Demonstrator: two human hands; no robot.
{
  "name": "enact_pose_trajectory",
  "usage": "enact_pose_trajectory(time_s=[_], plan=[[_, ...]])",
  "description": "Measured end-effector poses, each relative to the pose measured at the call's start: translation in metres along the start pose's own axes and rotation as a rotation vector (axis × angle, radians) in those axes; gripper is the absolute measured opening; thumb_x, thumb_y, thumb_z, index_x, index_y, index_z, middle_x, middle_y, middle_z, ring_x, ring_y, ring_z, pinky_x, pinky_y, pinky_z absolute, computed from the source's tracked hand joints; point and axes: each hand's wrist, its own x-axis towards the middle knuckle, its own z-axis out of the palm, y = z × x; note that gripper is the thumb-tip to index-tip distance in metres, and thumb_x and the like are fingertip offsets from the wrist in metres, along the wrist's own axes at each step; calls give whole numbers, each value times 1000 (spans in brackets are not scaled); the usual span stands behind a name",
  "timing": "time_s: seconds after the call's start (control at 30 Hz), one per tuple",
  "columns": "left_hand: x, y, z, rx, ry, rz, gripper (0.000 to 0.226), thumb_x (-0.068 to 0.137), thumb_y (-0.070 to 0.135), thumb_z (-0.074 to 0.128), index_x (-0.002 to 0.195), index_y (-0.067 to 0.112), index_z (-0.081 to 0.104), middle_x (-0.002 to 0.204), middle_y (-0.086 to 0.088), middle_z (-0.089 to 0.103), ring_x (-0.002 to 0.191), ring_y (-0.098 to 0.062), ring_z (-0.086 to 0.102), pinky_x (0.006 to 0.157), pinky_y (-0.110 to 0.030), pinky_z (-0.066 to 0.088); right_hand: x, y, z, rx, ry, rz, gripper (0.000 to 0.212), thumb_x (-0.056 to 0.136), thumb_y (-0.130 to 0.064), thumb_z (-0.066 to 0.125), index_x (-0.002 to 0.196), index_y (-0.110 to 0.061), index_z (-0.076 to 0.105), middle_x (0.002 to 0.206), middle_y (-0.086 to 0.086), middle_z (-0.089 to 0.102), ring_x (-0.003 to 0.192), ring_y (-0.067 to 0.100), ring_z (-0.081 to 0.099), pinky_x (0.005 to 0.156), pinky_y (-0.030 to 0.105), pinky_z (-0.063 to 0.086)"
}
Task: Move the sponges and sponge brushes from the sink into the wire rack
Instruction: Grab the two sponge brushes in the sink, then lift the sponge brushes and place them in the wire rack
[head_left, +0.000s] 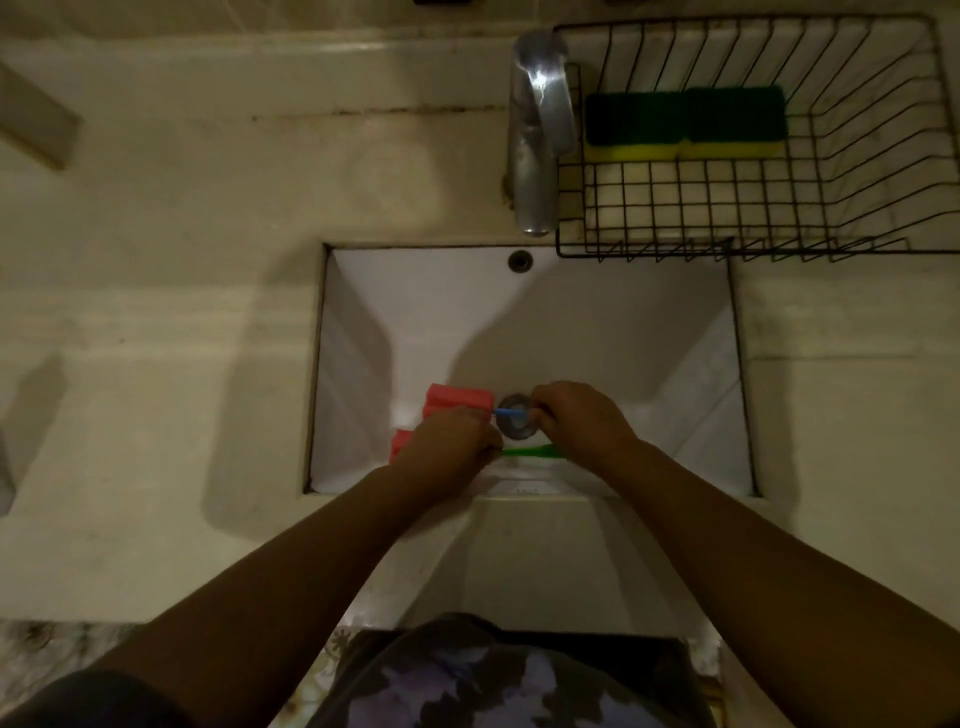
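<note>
Both my hands are down in the white sink (524, 312), near the drain (515, 417). My right hand (576, 421) pinches a thin blue handle (510, 412) that crosses the drain. My left hand (451, 441) is closed over the other end of the brushes, next to a red sponge head (457, 399); a second red piece (401, 442) shows left of it. A green handle (530, 451) lies between my hands, partly hidden. The black wire rack (753, 156) at the upper right holds two green-and-yellow sponges (685, 124) side by side.
A chrome faucet (537, 130) stands between the sink and the rack, its spout over the sink's back edge. Pale stone counter (182, 286) surrounds the sink on the left and right. An overflow hole (520, 260) sits in the back wall.
</note>
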Motion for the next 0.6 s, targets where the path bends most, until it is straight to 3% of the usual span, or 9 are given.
enact_pose_trajectory(time_s=[0.2,0.3,0.6], plan=[[-8,24,-27,-70,121,50,22,94,20,63,111,12,74,103,-9,74,90,-22,67,80,-23,42,-16,-16,-30,-16,102,-5,15,90,-24,53,79,-17,59,76,3,59,69,21,55,63,38,49],[-10,36,-44,-77,125,69,17,93,20,63,104,13,75,94,-8,73,82,-18,66,83,-30,53,-25,-20,-44,-19,155,-13,18,92,-26,53,78,-18,59,73,0,58,67,17,54,59,31,44],[-16,67,-92,34,186,158,12,94,21,61,96,16,71,95,-1,69,88,-12,63,88,-30,53,-45,-41,-104,-108,294,-87,17,94,-30,51,82,-21,59,76,-1,57,69,13,54,65,29,48]])
